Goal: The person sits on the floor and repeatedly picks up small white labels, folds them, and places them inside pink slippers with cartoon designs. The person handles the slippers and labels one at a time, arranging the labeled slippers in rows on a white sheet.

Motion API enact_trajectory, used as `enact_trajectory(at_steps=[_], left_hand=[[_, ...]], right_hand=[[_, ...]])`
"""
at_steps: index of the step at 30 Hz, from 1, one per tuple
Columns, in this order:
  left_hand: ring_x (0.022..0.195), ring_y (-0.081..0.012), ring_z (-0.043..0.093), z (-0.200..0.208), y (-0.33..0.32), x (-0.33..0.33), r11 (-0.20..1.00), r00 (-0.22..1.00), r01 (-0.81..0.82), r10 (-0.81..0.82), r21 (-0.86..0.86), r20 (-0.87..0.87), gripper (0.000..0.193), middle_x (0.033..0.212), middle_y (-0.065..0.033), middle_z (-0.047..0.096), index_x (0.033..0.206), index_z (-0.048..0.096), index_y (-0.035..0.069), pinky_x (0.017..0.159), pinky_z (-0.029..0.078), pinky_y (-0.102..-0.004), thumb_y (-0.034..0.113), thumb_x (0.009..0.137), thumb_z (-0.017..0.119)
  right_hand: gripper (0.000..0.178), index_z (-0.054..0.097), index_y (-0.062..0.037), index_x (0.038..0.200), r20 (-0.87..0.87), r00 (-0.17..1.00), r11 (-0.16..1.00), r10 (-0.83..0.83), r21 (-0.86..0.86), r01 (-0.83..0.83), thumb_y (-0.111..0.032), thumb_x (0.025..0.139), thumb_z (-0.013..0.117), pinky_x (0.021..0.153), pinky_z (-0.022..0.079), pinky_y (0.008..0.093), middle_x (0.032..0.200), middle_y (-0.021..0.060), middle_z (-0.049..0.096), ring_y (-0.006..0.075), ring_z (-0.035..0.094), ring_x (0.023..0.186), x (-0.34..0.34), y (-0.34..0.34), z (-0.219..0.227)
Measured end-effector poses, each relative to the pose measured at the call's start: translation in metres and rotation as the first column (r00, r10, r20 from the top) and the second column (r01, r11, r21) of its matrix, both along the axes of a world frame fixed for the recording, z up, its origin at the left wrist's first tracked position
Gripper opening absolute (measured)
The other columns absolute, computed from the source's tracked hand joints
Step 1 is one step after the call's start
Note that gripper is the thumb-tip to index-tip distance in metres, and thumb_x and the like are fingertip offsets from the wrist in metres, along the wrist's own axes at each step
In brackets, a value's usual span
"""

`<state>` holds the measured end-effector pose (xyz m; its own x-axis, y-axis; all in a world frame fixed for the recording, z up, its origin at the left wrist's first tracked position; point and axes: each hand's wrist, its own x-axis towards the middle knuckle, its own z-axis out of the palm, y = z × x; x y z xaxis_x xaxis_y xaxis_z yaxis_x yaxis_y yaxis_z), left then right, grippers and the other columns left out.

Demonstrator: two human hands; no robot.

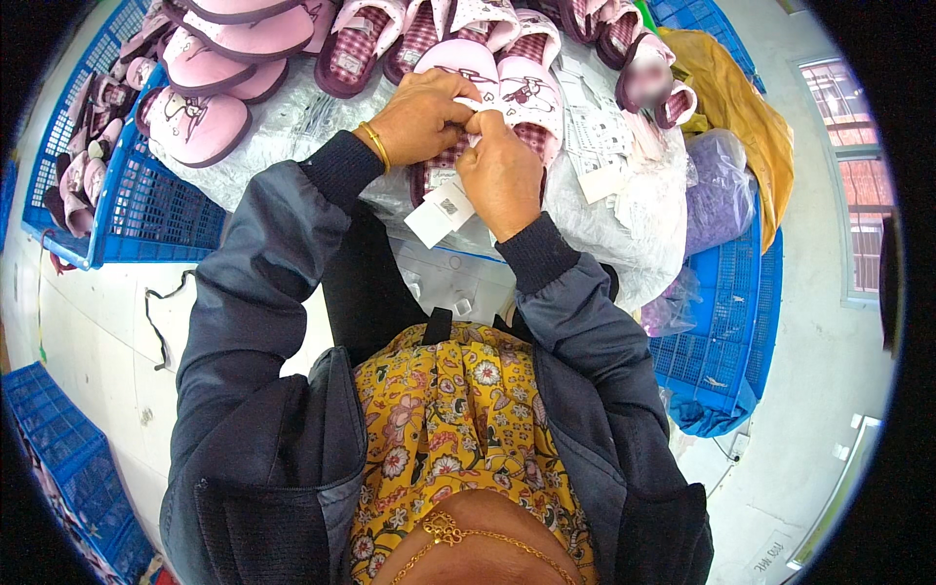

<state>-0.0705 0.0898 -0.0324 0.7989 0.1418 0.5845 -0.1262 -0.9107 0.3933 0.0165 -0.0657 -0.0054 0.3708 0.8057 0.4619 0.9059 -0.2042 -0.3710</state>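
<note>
A pair of pink slippers with line drawings on the toes lies before me: a left slipper (453, 60) and a right slipper (531, 93), side by side with checked insoles. My left hand (417, 119) reaches over the left slipper, its fingers bent and closed on the inner edge of its upper. Against those fingertips my right hand (502, 175) is closed in a pinch where the two slippers meet. What the right fingertips hold is hidden. A white tag (439, 213) with a printed code hangs over the left slipper's heel, beside the right hand.
More pink slippers (200, 127) lie stacked at the left and along the far side of the plastic-wrapped work surface (292, 117). Loose paper tags (600, 161) lie at the right. Blue crates (166, 210) flank both sides. A purple bag (720, 190) and mustard cloth (731, 97) sit at the right.
</note>
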Motion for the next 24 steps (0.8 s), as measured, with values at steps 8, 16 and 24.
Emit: enact_trajectory(at_steps=[8, 16, 24], left_hand=[[0.114, -0.0243, 0.053, -0.003, 0.004, 0.002, 1.000, 0.999, -0.003, 0.003, -0.014, -0.036, 0.018, 0.120, 0.0012, 0.063, 0.091, 0.075, 0.016, 0.098, 0.035, -0.0423, 0.014, 0.073, 0.072], [0.116, -0.0244, 0.053, -0.001, 0.003, 0.001, 0.999, 0.999, -0.001, 0.004, 0.043, -0.048, 0.013, 0.122, 0.0012, 0.062, 0.090, 0.074, 0.016, 0.098, 0.036, -0.0421, 0.017, 0.077, 0.070], [0.120, -0.0271, 0.052, 0.014, 0.007, 0.001, 0.981, 0.989, 0.044, -0.015, 0.191, -0.147, 0.020, 0.126, -0.0017, 0.060, 0.097, 0.073, 0.017, 0.099, 0.039, -0.0429, 0.018, 0.077, 0.072]], right_hand=[[0.023, 0.055, -0.0065, 0.099, -0.067, 0.997, 0.998, -0.031, -0.057, 0.027, -0.002, 0.078, 0.063, 0.066, 0.049, 0.0486, 0.086, 0.0173, 0.066, 0.0381, 0.065, 0.077, -0.004, 0.002, 0.006], [0.023, 0.055, -0.0065, 0.100, -0.053, 0.999, 1.000, -0.009, 0.018, 0.010, -0.002, 0.079, 0.064, 0.064, 0.049, 0.0483, 0.077, 0.0156, 0.065, 0.0379, 0.065, 0.073, -0.001, 0.000, -0.001], [0.022, 0.054, -0.0054, 0.098, -0.007, 1.000, 0.999, -0.014, 0.035, 0.014, -0.002, 0.078, 0.064, 0.063, 0.049, 0.0484, 0.077, 0.0169, 0.064, 0.0381, 0.065, 0.071, 0.001, 0.000, -0.002]])
